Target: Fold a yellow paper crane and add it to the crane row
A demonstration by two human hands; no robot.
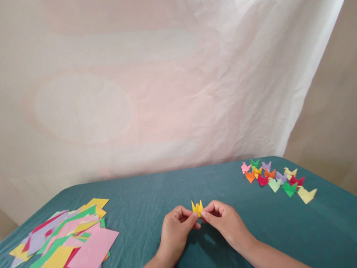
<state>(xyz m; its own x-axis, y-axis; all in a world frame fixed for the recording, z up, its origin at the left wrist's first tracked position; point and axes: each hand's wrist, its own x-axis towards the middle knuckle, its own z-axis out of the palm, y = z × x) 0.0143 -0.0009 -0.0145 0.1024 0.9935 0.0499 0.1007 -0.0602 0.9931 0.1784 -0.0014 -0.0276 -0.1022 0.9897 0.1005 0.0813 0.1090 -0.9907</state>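
A small yellow folded paper piece (pixel 198 207), with narrow points standing up, is held between my two hands above the table, near the middle of the view. My left hand (pixel 178 230) pinches its left side between thumb and fingers. On the right side, my right hand (pixel 223 221) grips it the same way. Its lower edge is partly hidden by my fingertips.
On the left lies a loose pile of coloured paper sheets (pixel 93 250). Several folded paper birds (pixel 275 184) in mixed colours stand at the far right. A dark green cloth (pixel 146 195) covers the table, and a pale sheet (pixel 162 89) hangs behind it.
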